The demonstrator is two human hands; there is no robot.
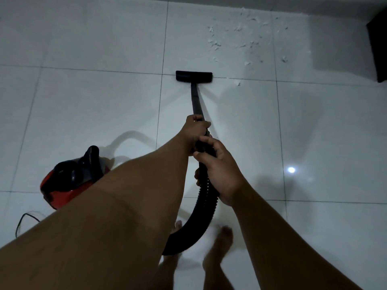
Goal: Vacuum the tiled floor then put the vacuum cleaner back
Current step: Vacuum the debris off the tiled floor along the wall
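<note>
Gripping the wand [195, 101] with my left hand [195, 127] and hose [206, 185] with my right hand [219, 170], I should push the nozzle [194, 76] ahead-right, slowly, through the scraps [247, 38].

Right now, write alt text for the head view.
Both hands hold a black vacuum wand: the left hand further forward, the right hand on the ribbed hose. Its floor nozzle rests on white tiles short of scattered white debris; the red canister sits left.

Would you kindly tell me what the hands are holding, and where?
Left hand holds the vacuum wand at its near end; right hand grips the ribbed hose just behind.
</note>
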